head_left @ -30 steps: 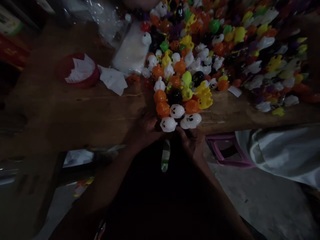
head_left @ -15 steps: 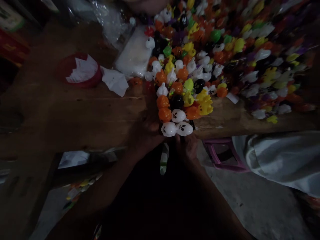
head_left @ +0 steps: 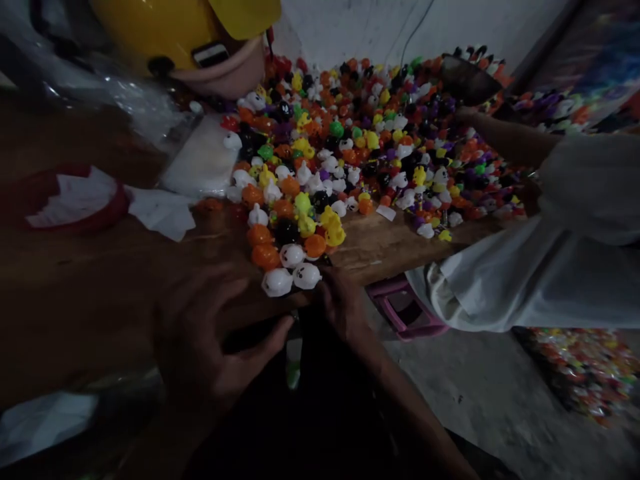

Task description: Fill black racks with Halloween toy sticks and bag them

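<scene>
White toy figures with black faces [head_left: 292,256] sit at the wooden table's front edge. Orange pumpkin-like toys [head_left: 265,256] lie just behind them on the left, and a yellow toy [head_left: 332,227] on the right. My left hand [head_left: 215,340] is left of these figures, thumb and fingers spread, holding nothing visible. Close against the right side of the white figures is my right hand [head_left: 346,307]. Its fingertips are dark and partly hidden, so I cannot tell whether they grip anything.
A big pile of colourful toys [head_left: 345,143] covers the table's back. Left stand a red bowl [head_left: 120,207] with papers and a clear plastic bag [head_left: 203,157]. A person in pale clothing [head_left: 590,200] reaches in from the right, beside a pink stool [head_left: 405,313].
My left hand has come away from the white figures to the left and opened. My right hand stays beside them. The view has tilted up, showing more of the pile and the other person.
</scene>
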Motion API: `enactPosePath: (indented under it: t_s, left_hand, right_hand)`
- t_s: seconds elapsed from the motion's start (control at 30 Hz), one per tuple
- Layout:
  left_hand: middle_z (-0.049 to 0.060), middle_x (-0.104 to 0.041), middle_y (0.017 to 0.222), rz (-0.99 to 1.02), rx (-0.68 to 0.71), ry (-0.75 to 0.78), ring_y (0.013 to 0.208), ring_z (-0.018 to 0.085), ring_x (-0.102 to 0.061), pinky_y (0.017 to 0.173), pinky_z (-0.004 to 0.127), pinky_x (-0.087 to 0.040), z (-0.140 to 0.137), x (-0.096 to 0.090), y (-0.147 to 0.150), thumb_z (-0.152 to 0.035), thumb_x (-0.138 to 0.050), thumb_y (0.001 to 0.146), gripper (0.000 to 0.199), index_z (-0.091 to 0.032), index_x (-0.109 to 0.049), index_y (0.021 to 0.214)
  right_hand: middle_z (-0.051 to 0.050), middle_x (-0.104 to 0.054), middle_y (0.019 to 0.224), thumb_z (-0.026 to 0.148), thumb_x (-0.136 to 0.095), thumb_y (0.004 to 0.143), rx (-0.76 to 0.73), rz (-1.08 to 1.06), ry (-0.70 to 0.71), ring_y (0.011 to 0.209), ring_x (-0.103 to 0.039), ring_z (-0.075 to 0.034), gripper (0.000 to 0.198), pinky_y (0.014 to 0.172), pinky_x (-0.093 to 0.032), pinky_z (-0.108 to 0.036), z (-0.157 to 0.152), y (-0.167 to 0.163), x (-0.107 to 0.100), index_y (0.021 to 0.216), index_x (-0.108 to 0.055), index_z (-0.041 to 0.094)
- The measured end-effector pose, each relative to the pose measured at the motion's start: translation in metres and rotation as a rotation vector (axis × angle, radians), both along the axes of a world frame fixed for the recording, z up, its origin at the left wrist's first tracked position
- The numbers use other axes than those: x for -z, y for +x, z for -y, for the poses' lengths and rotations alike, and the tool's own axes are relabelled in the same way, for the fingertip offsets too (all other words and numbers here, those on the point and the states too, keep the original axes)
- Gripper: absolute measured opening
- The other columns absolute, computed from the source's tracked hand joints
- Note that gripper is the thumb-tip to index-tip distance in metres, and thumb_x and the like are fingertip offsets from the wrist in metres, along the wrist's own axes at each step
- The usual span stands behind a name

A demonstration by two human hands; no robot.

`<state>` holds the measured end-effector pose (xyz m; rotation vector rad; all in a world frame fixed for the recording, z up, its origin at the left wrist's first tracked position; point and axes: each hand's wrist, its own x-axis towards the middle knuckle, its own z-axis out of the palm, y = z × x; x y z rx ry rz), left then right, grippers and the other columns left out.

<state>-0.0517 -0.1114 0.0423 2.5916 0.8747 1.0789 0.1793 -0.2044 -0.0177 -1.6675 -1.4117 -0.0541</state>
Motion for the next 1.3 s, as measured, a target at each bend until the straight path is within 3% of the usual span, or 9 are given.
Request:
enactPosePath:
  t_s: [0.1, 0.17, 0.37, 0.53, 0.7, 0.87, 1.07, 1.2, 1.3]
  left_hand:
    - [0.016, -0.048, 0.158, 0.004, 0.093, 0.232, 0.153, 0.046, -0.036, 0.126, 0.066, -0.036, -0.003, -0.042, 0.037, -0.041, -0.081, 0.083, 0.075, -0.026, -0.049, 0.149]
    - [0.018, -0.047, 0.159, -0.063, 0.12, 0.287, 0.155, 0.049, -0.03, 0.124, 0.07, -0.034, -0.009, -0.052, 0.065, -0.036, -0.077, 0.088, 0.066, -0.022, -0.052, 0.147]
    - [0.014, -0.063, 0.143, -0.119, 0.153, 0.149, 0.141, 0.04, -0.051, 0.116, 0.062, -0.046, -0.022, -0.027, 0.09, -0.022, -0.063, 0.093, 0.052, -0.02, -0.055, 0.144]
    - [0.011, -0.061, 0.148, -0.185, 0.16, 0.104, 0.149, 0.039, -0.043, 0.123, 0.063, -0.038, -0.023, -0.024, 0.084, -0.02, -0.056, 0.093, 0.057, -0.024, -0.05, 0.15]
    - [0.01, -0.058, 0.152, -0.232, 0.131, 0.033, 0.154, 0.036, -0.036, 0.127, 0.058, -0.031, -0.017, -0.032, 0.086, -0.022, -0.048, 0.098, 0.055, -0.02, -0.05, 0.153]
    - [0.009, -0.053, 0.159, -0.227, 0.14, 0.038, 0.153, 0.031, -0.039, 0.126, 0.049, -0.033, -0.021, -0.034, 0.083, -0.027, -0.046, 0.102, 0.06, -0.02, -0.037, 0.16]
    - [0.008, -0.057, 0.155, -0.208, 0.099, 0.114, 0.155, 0.038, -0.036, 0.127, 0.061, -0.027, -0.017, -0.053, 0.073, -0.038, -0.049, 0.104, 0.051, -0.022, -0.048, 0.153]
    - [0.005, -0.05, 0.161, -0.269, 0.104, 0.082, 0.16, 0.039, -0.026, 0.128, 0.065, -0.022, -0.013, -0.068, 0.077, -0.039, -0.05, 0.103, 0.053, -0.029, -0.045, 0.155]
    - [0.008, -0.047, 0.164, -0.327, 0.091, 0.067, 0.159, 0.041, -0.026, 0.127, 0.069, -0.02, -0.014, -0.064, 0.086, -0.037, -0.054, 0.1, 0.06, -0.027, -0.042, 0.158]
  right_hand:
    - [-0.01, -0.077, 0.101, 0.026, -0.053, 0.099, 0.215, 0.038, 0.025, 0.09, -0.073, -0.024, 0.024, 0.082, -0.061, -0.04, -0.005, 0.065, -0.02, 0.109, -0.073, 0.022]
    - [-0.012, -0.077, 0.095, 0.03, -0.052, 0.097, 0.341, 0.109, 0.027, 0.084, -0.071, -0.024, 0.025, 0.079, -0.059, -0.039, -0.022, 0.112, -0.031, 0.1, -0.074, 0.018]
    - [-0.014, -0.076, 0.098, 0.045, -0.047, 0.102, 0.542, 0.155, -0.118, 0.089, -0.07, -0.027, 0.036, 0.083, -0.055, -0.041, -0.098, 0.187, -0.033, 0.106, -0.07, 0.018]
    - [-0.019, -0.072, 0.095, 0.051, -0.062, 0.096, 0.49, 0.185, -0.172, 0.097, -0.071, -0.035, 0.037, 0.086, -0.055, -0.05, -0.129, 0.185, -0.022, 0.106, -0.069, 0.016]
    - [-0.019, -0.074, 0.107, 0.043, -0.055, 0.098, 0.503, 0.069, -0.248, 0.101, -0.071, -0.034, 0.036, 0.088, -0.055, -0.048, -0.082, 0.156, -0.034, 0.116, -0.069, 0.016]
    - [-0.014, -0.077, 0.09, 0.042, -0.057, 0.094, 0.558, -0.103, -0.363, 0.082, -0.072, -0.028, 0.034, 0.078, -0.056, -0.041, -0.044, 0.121, -0.031, 0.106, -0.073, 0.015]
    - [-0.014, -0.075, 0.083, 0.027, -0.051, 0.095, 0.469, 0.159, -0.397, 0.077, -0.069, -0.027, 0.026, 0.074, -0.052, -0.038, -0.02, 0.121, -0.022, 0.092, -0.075, 0.017]
    - [-0.013, -0.074, 0.111, 0.024, -0.051, 0.096, 0.29, 0.251, -0.255, 0.093, -0.069, -0.026, 0.031, 0.079, -0.054, -0.037, -0.009, 0.136, -0.024, 0.117, -0.073, 0.021]
    - [-0.013, -0.065, 0.136, 0.025, -0.059, 0.095, 0.107, 0.312, -0.253, 0.108, -0.066, -0.027, 0.035, 0.09, -0.055, -0.04, -0.021, 0.139, -0.023, 0.128, -0.07, 0.024]
